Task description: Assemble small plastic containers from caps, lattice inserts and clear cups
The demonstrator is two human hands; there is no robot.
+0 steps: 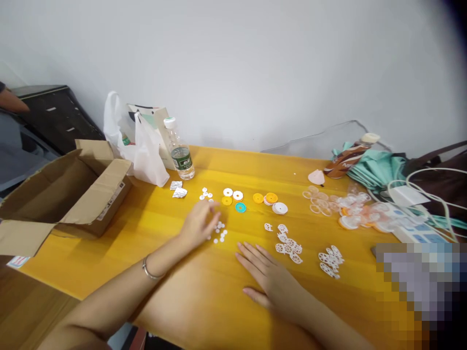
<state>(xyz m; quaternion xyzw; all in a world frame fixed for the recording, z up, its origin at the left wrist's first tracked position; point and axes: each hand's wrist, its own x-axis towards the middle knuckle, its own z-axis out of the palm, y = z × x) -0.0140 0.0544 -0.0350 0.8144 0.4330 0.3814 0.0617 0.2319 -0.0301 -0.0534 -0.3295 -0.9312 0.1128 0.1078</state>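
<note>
My left hand [199,223] hovers over a scatter of small white round pieces [222,235]. Its fingers are curled loosely with the thumb apart, and nothing shows between them. Flat on the wooden table lies my right hand [275,284], fingers stretched out, touching only the tabletop. Behind the hands are white discs [238,195], a yellow disc [226,201] and a teal ring-like disc [240,207]. More yellow discs [271,198] and white discs [279,208] sit to their right. White openwork plastic pieces [289,245] form a pile beyond my right hand, with a second pile [331,261] farther right.
An open cardboard box [105,192], a white plastic bag [148,155] and a water bottle [181,158] stand at left. Clear rings [321,201], clear plastic parts [365,211], a teal umbrella [379,167] and a power strip [416,226] lie at right.
</note>
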